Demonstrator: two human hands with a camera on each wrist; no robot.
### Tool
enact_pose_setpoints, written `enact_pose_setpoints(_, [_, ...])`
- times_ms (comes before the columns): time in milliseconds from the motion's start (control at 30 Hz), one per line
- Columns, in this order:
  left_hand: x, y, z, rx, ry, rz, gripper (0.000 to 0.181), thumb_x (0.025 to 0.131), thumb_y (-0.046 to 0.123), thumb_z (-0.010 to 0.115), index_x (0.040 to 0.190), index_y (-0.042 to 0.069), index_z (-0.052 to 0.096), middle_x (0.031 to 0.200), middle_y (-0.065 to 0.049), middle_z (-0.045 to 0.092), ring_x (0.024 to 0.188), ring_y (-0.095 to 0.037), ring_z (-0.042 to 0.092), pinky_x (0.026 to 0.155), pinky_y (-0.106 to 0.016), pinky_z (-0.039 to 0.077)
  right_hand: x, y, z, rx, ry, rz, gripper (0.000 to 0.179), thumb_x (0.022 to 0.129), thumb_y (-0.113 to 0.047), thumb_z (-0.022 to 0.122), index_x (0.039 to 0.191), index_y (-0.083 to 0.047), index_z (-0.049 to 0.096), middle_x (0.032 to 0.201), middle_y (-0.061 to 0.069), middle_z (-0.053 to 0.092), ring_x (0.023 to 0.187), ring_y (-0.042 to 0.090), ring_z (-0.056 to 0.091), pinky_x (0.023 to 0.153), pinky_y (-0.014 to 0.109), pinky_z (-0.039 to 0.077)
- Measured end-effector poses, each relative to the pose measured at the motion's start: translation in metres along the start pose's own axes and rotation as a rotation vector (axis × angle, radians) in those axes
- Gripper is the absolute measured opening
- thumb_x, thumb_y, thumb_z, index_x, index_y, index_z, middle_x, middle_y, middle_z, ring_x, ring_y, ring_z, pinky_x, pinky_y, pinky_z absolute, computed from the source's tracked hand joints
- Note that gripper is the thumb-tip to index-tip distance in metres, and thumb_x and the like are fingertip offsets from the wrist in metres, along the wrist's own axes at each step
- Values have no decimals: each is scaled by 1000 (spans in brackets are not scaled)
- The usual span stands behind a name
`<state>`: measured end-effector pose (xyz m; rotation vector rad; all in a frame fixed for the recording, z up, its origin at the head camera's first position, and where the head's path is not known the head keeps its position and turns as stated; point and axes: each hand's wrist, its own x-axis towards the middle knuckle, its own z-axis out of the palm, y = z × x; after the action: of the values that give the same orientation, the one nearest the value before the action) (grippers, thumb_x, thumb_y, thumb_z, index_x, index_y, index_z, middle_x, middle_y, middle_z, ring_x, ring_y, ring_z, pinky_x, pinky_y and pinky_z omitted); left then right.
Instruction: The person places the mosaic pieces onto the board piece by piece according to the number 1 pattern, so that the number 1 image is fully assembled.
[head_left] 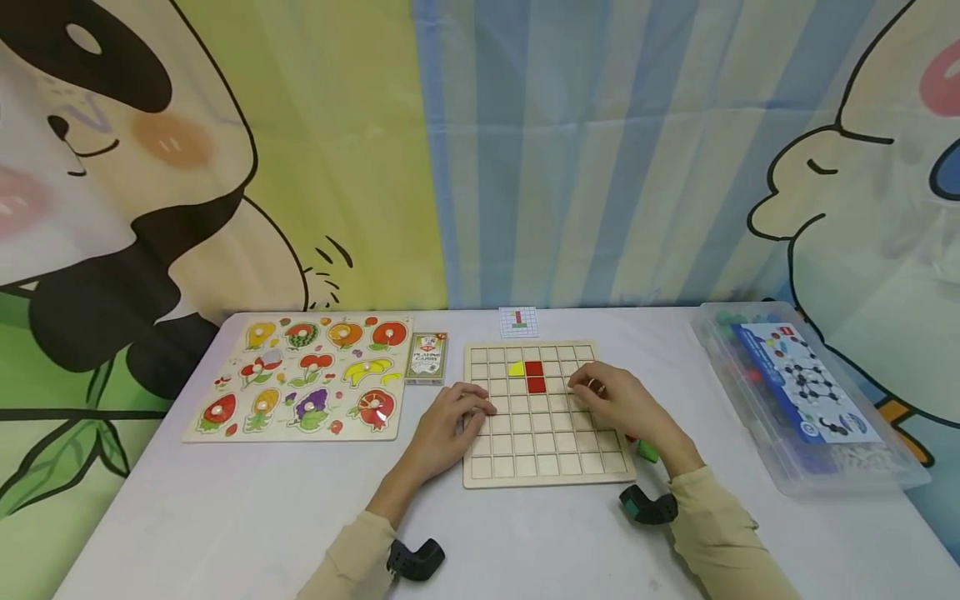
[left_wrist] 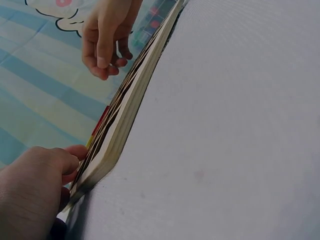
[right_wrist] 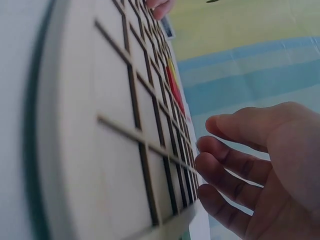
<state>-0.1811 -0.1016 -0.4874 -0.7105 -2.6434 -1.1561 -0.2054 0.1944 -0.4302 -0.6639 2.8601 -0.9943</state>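
A wooden grid board (head_left: 525, 468) lies on the white table. In its upper part sit a yellow piece (head_left: 516, 369) with a slanted side and two red squares, the upper red square (head_left: 533, 368) directly above the lower red square (head_left: 536, 385). My left hand (head_left: 447, 421) rests at the board's left edge, fingers loosely bent. Over the right side of the grid hovers my right hand (head_left: 624, 398); in the right wrist view its fingers (right_wrist: 227, 182) are relaxed, with nothing between them. Beside the board, partly under the right wrist, lies a green piece (head_left: 647, 452).
A small pattern card (head_left: 518, 322) lies behind the board. On the left are a fruit puzzle board (head_left: 300, 379) and a playing card box (head_left: 427, 358). A clear plastic case (head_left: 862, 475) with a blue and white booklet (head_left: 813, 383) stands on the right.
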Motion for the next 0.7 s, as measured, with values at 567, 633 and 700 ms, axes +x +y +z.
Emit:
enact_pose_setpoints(567, [-1, -2, 1, -5, -9, -10, 16, 92, 16, 59, 98, 27, 68, 120, 10, 56, 99, -6, 46, 77, -26, 41, -46, 20, -25, -62, -64, 76, 7, 90, -14, 63, 97, -13, 63, 80, -5, 59, 67, 4, 53, 66, 25, 45])
enact_pose_setpoints(633, [-1, -1, 0, -8, -13, -15, 16, 93, 16, 59, 98, 27, 69, 120, 9, 56, 100, -6, 47, 78, -27, 41, -50, 22, -28, -78, -76, 78, 5, 89, -14, 64, 94, -14, 63, 80, -6, 59, 70, 3, 53, 67, 25, 46])
enact_pose_setpoints(700, [0, 0, 0, -10, -16, -14, 16, 93, 16, 58, 98, 26, 69, 120, 8, 57, 101, -7, 47, 79, -29, 41, -53, 24, -30, -95, -87, 68, 5, 88, -13, 65, 93, -15, 63, 82, -7, 58, 74, 2, 54, 67, 25, 46])
